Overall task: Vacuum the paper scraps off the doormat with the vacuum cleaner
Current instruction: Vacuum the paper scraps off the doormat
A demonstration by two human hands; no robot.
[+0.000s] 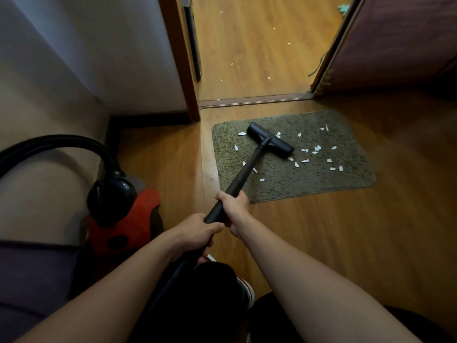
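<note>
A grey-green shaggy doormat (346,174) lies on the wooden floor before a doorway. Several white paper scraps (316,148) are scattered over it, mostly to the right of the nozzle. The black vacuum floor nozzle (270,139) rests on the mat's upper left part. Its black wand (244,169) runs back toward me. My right hand (235,206) grips the wand further forward. My left hand (197,231) grips it just behind, nearer my body.
The red and black vacuum body (123,219) sits on the floor at left, its black hose (61,142) arching over it. A wall corner and door frame (183,70) stand at left, a door (395,45) at right. More scraps (269,78) lie beyond the threshold.
</note>
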